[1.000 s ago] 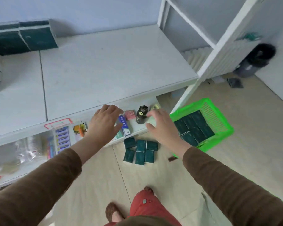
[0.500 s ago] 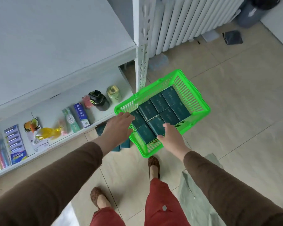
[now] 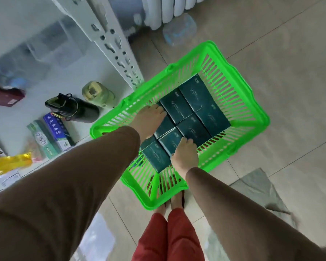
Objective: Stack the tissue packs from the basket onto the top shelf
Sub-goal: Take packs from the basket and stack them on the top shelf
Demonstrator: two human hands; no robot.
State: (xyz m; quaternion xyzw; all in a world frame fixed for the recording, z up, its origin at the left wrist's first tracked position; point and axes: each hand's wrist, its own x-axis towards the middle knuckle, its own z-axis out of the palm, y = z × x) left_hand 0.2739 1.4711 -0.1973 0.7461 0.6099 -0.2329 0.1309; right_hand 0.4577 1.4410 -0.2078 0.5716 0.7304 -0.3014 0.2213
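Both hands inside the green basket point(image 3: 239, 85) on the tiled floor point(image 3: 282, 59). Left hand point(image 3: 149, 119): fingers extended and laid flat on the top of a dark teal tissue pack point(image 3: 165, 127) at the basket's left side; grip loose, no curl round the pack visible, thumb hidden. Right hand point(image 3: 185, 155): fingers bent over the near edge of a tissue pack point(image 3: 170, 142) in the near row, fingertips on its top face, thumb not visible; grip closed on that pack as far as can be told. Another pack point(image 3: 155, 155) just left of the right hand, tilted, near end raised above the basket floor. Four more packs point(image 3: 195, 108) flat in a tight two-by-two block towards the far end, touching one another. Both forearms in brown sleeves point(image 3: 73, 185), reaching down and forward, left arm crossing the basket's left rim. Compared with half a second ago: both hands deeper in the basket and now on the packs; camera much closer, basket filling the middle of the view; near packs disturbed from the flat grid. Top shelf not in view; lower shelf point(image 3: 13, 117) at left carrying a black bottle point(image 3: 73, 108), a pale green jar point(image 3: 97, 94) and toothpaste boxes point(image 3: 49, 136).
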